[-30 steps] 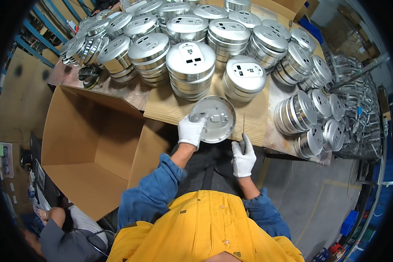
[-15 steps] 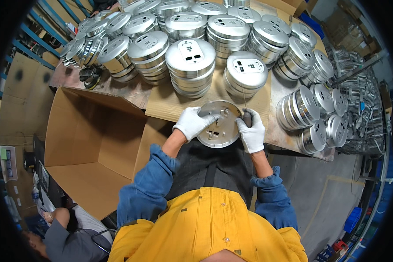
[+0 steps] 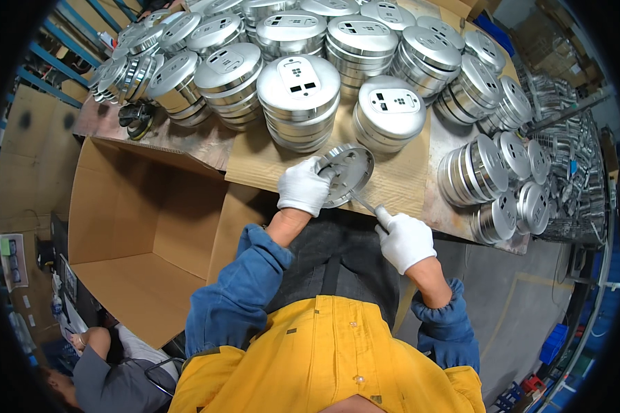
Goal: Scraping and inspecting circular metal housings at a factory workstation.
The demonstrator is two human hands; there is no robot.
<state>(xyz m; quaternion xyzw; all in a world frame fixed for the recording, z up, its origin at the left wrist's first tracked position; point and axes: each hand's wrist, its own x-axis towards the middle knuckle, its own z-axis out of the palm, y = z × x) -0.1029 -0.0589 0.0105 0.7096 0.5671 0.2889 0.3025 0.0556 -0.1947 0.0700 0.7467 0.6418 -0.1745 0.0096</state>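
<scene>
My left hand [image 3: 303,187], in a white glove, is closed on the edge of a round silver metal cover [image 3: 355,168], which is tilted with its hollow inside toward me. In my white-gloved right hand [image 3: 405,242] is a thin-shafted hand tool [image 3: 383,218] with a grey handle. Its shaft points up and left, and its tip is at the cover's lower rim. Whether the tip touches the metal I cannot tell. Just beyond the cover stand a taller stack of similar covers [image 3: 298,103] and a shorter stack [image 3: 389,113], oval panels with cutouts facing up.
More stacked covers [image 3: 217,89] fill the back of the table, on cardboard [image 3: 255,162]. Further stacks [image 3: 472,168] lie tipped at the right. A large open carton [image 3: 145,227] is at my left, beside a black power tool [image 3: 138,120]. A seated person [image 3: 117,372] is at lower left.
The cover has tilted up and turned in my left hand. My right hand has moved down and right, off the cover; the tool's shaft, upright before, now points at the cover's rim.
</scene>
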